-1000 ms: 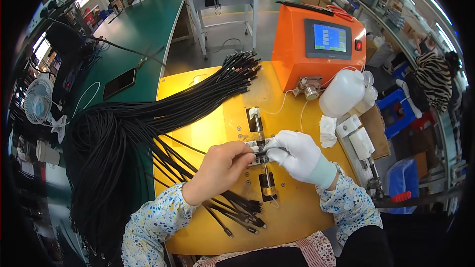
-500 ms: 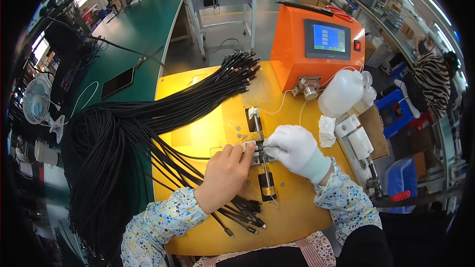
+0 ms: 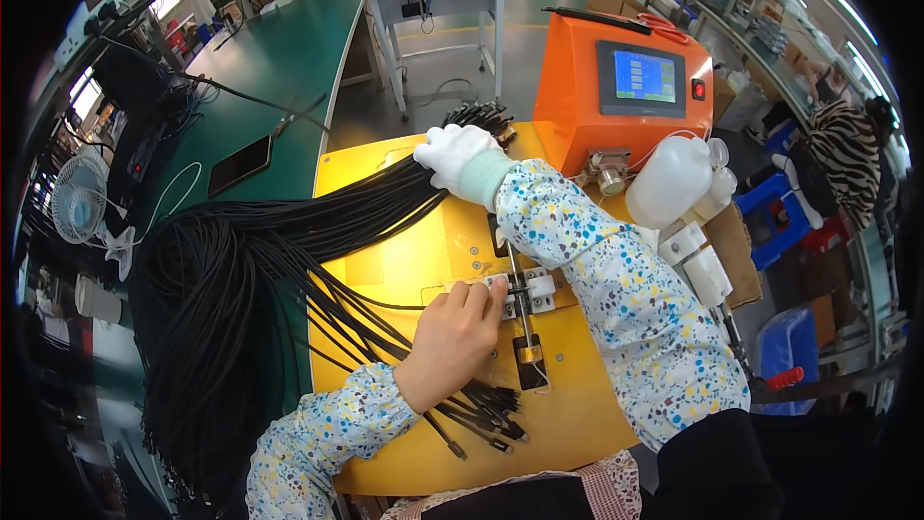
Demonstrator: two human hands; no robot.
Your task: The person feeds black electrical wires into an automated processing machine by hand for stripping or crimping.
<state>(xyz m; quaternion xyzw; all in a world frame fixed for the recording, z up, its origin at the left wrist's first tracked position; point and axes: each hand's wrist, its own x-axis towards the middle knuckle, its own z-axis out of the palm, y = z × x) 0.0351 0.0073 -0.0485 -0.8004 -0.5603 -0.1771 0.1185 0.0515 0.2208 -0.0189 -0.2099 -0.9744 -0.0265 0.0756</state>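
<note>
My bare left hand (image 3: 452, 337) is closed at the small metal fixture (image 3: 541, 291) on the yellow work plate (image 3: 385, 467). Its thumb and fingertips hold the end of a black cable (image 3: 390, 306), which runs in from the left; the plug is mostly hidden. My right hand (image 3: 460, 159), in a white glove, reaches far forward onto the thick bundle of black cables (image 3: 337, 221), close to the plug ends. Its fingers curl round cables there, and how many they grip is hidden. More cable ends (image 3: 491, 414) lie below my left wrist.
An orange machine (image 3: 563, 87) with a lit screen stands at the back right. White bottles (image 3: 666, 178) and a white block fixture (image 3: 705, 276) sit beside it. On the green table (image 3: 279, 39) lie a phone (image 3: 241, 166) and a fan (image 3: 80, 197).
My right hand has left the fixture and moved forward and left to the cable bundle. My left hand stays at the fixture. The view has shifted slightly.
</note>
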